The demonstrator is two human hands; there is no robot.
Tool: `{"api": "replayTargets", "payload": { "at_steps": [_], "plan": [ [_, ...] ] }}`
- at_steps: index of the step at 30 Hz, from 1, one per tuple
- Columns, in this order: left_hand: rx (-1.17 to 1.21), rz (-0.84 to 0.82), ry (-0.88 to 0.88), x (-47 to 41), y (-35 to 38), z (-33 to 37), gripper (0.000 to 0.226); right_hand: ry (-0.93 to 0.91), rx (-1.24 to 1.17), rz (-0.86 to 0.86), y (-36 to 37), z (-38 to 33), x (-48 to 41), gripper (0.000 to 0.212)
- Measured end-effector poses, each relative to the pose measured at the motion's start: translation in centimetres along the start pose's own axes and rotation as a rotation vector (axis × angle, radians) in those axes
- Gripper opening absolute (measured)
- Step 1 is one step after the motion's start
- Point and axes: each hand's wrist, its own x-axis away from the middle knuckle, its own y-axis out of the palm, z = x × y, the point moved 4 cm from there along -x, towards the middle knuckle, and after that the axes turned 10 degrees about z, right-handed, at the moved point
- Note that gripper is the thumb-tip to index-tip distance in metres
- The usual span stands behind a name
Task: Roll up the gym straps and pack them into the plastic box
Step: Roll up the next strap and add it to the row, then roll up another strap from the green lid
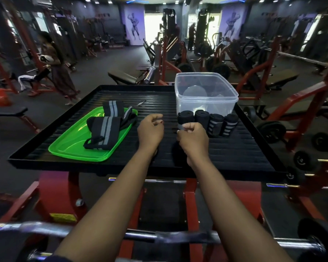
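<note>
Several rolled black gym straps stand in a row in front of the clear plastic box (206,99). My right hand (192,138) pinches the leftmost roll (186,118) at its lower end. The other rolls (216,122) stand just to its right, some with grey stripes. My left hand (151,130) hovers over the black platform with fingers loosely curled and holds nothing. Two unrolled black straps with grey stripes (104,131) lie on the green tray (74,148) at the left. The box looks free of straps.
Everything sits on a black ribbed platform (235,157) on a red frame. A barbell (140,236) crosses in front of me, close to my arms. Gym machines, benches and weight plates surround the platform; a person stands far left.
</note>
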Motion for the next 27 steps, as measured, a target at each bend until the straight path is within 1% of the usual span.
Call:
{"api": "replayTargets", "payload": {
  "at_steps": [3,5,10,12,13,16,19,22,24,27],
  "plan": [
    [0.033,0.055,-0.014,-0.9,-2.8,-0.4,0.028,0.011,-0.007,-0.135,3.6,-0.8,1.5,0.013],
    [0.0,0.094,0.008,-1.4,-4.6,-0.4,0.031,-0.002,0.008,-0.192,5.5,-1.1,2.3,0.012],
    [-0.238,0.309,0.184,-2.6,-10.7,0.2,0.025,-0.034,0.063,-0.379,10.8,-2.0,5.1,0.013],
    [-0.342,0.331,0.215,-3.5,-12.6,-0.6,0.025,-0.072,0.075,-0.431,12.6,-2.5,6.0,0.014],
    [-0.404,0.313,0.214,-3.8,-13.1,-1.1,0.026,-0.089,0.084,-0.449,13.2,-2.6,6.1,0.017],
    [-0.534,0.23,0.102,-4.8,-14.5,-2.9,0.036,-0.103,0.113,-0.514,15.2,-2.8,6.7,0.031],
    [-0.523,0.204,0.039,-5.0,-14.9,-3.7,0.046,-0.111,0.144,-0.567,16.9,-2.3,7.0,0.041],
    [-0.472,0.236,0.013,-5.3,-15.2,-3.9,0.048,-0.106,0.142,-0.52,17.1,-1.9,6.9,0.053],
    [-0.422,0.266,-0.04,-5.5,-15.4,-4.0,0.049,-0.056,0.099,-0.495,17.2,-1.7,6.7,0.064],
    [-0.361,0.285,-0.065,-5.6,-15.7,-3.9,0.045,0.059,-0.021,-0.52,17.8,-1.3,6.9,0.074]
  ]
}}
